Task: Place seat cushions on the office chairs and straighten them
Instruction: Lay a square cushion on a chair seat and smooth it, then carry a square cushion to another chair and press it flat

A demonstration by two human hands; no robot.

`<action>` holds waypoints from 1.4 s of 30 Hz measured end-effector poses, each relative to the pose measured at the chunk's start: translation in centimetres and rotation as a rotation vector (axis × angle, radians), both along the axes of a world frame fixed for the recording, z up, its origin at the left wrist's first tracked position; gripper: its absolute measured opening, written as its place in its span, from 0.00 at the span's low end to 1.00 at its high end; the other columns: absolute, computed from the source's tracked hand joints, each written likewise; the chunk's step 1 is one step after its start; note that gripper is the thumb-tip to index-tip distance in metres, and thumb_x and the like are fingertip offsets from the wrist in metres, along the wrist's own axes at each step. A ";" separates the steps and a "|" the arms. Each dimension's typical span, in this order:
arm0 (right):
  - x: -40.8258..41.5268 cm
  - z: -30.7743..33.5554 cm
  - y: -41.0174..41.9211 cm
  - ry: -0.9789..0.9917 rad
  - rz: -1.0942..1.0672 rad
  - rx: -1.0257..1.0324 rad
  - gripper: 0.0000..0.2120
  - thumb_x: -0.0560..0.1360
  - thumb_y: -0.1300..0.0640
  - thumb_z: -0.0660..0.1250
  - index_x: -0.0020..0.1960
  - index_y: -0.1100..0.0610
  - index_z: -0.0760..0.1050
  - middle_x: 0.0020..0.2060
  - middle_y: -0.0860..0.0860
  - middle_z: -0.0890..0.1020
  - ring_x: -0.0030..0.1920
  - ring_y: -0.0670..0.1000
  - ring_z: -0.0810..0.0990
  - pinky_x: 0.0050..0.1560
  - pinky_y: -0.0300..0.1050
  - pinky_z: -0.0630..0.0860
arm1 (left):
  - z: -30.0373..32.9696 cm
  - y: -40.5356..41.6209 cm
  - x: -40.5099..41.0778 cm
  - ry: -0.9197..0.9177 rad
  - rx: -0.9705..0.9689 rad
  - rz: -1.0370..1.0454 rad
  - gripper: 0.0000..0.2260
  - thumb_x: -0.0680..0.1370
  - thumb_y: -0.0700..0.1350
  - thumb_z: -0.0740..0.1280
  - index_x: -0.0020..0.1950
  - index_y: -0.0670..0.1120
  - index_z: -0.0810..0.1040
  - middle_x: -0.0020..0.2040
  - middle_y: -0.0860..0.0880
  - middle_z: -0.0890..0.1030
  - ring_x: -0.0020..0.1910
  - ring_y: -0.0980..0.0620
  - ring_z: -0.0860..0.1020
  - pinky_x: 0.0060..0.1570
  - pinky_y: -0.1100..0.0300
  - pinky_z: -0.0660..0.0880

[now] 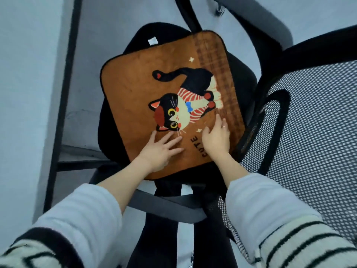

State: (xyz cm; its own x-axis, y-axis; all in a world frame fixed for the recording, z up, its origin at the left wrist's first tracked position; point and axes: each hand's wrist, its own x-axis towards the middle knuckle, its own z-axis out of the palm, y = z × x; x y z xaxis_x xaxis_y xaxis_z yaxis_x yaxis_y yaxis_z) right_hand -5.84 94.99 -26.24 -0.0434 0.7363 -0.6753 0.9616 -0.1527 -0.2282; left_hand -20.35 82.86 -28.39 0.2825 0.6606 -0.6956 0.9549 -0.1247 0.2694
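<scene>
- Head view: a brown seat cushion (135, 89), printed with a black-and-white cat and the word "CUTE", is laid flat on the black seat of an office chair (243, 74); it is turned askew, so the seat shows past its edges on several sides.
- A second, black cushion (154, 31) with a small white label is seen under the brown cushion's far corner, sticking out beyond it.
- The left hand (160, 149) is laid flat on the brown cushion near its closest edge, fingers straight and spread, pressing on the fabric just below the cat's head; nothing is gripped.
- The right hand (217, 138) is laid palm-down on the cushion just beside the lettering, fingers extended and released, tips near the checked strip along the cushion's side; a ring is worn on one finger.
- The mesh backrest (309, 132) of the chair is seen to the right of the cushion, its black frame close to the cushion's edge.
- A grey armrest (166, 207) is seen below the cushion's near corner, between the forearms.
- Striped sleeves (289, 235) over pale cuffs are worn on both arms.
</scene>
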 end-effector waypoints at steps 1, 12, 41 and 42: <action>-0.3 1.8 0.2 0.062 -0.011 -0.031 0.26 0.80 0.53 0.55 0.76 0.57 0.54 0.74 0.59 0.60 0.73 0.60 0.61 0.69 0.54 0.63 | 1.6 0.1 0.4 -0.010 -0.072 0.210 0.23 0.81 0.50 0.53 0.75 0.56 0.54 0.78 0.48 0.50 0.76 0.44 0.50 0.71 0.37 0.54; -2.4 18.9 -3.6 0.292 0.527 -0.216 0.18 0.81 0.53 0.53 0.64 0.61 0.72 0.58 0.59 0.79 0.58 0.58 0.76 0.58 0.48 0.72 | 18.9 -6.4 1.7 -0.170 0.150 1.162 0.16 0.81 0.47 0.54 0.67 0.49 0.70 0.63 0.49 0.76 0.58 0.50 0.75 0.58 0.54 0.73; -12.1 30.7 -54.7 0.446 1.519 -0.516 0.17 0.80 0.53 0.56 0.67 0.58 0.70 0.57 0.54 0.79 0.54 0.55 0.78 0.57 0.48 0.73 | 28.3 -60.9 14.3 0.448 0.548 2.585 0.20 0.80 0.44 0.57 0.73 0.45 0.64 0.75 0.43 0.59 0.75 0.45 0.55 0.73 0.48 0.54; -12.3 30.4 -56.8 0.420 1.407 -0.605 0.17 0.80 0.54 0.56 0.66 0.58 0.69 0.54 0.54 0.79 0.51 0.54 0.78 0.56 0.49 0.75 | 27.6 -62.1 14.1 0.462 0.441 2.565 0.22 0.81 0.46 0.56 0.75 0.47 0.60 0.77 0.44 0.55 0.76 0.44 0.51 0.73 0.45 0.51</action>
